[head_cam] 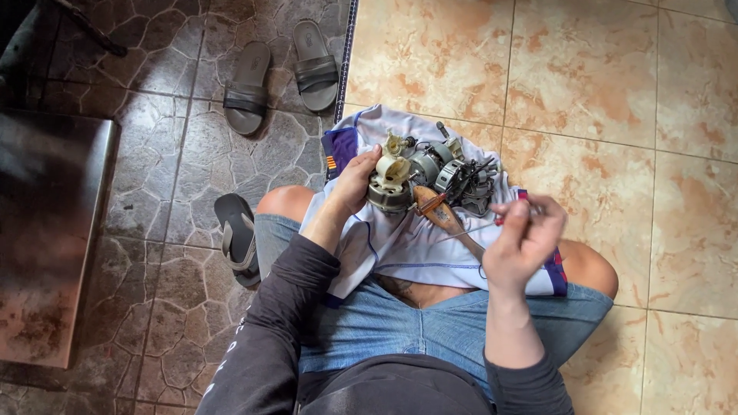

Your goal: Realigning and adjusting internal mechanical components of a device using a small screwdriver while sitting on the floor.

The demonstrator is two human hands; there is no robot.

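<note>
Right hand (pixel 523 242), nearest the camera, pinches a thin tool (pixel 492 225) whose tip points toward the motor (pixel 419 173). Left hand (pixel 355 183) grips the motor's left side on the white cloth (pixel 400 246). Perched on the lap, the motor could roll off if that grip loosens.

A floor of glossy beige tile (pixel 615 92) met dark stone paving (pixel 177 177) toward nine o'clock. On the paving lay two grey slippers (pixel 280 73) at eleven o'clock and a third sandal (pixel 237 234) at nine.
</note>
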